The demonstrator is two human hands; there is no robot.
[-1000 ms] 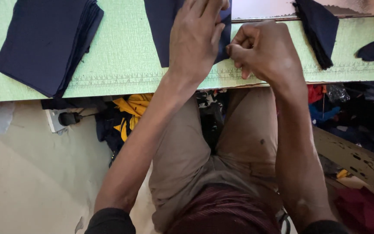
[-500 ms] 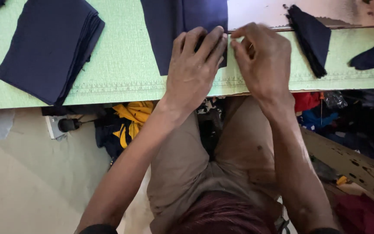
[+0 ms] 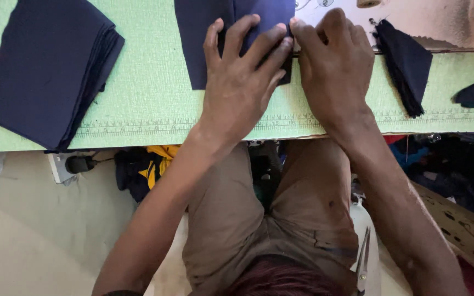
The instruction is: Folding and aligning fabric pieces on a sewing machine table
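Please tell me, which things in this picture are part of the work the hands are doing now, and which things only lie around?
In use:
left hand, pressing flat on the navy fabric piece
right hand, fingertips at the same piece's right edge
green cutting mat beneath it

Lying about:
stack of navy fabric at left
small folded navy pieces at right
scissors by the lap

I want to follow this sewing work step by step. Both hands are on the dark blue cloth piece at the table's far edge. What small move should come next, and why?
Probably a short push of the navy cloth piece forward, toward the pale machine bed. The left hand lies flat on it with fingers spread, and the right hand pinches its right edge just where the green table meets that bed, so the edge looks lined up for feeding.
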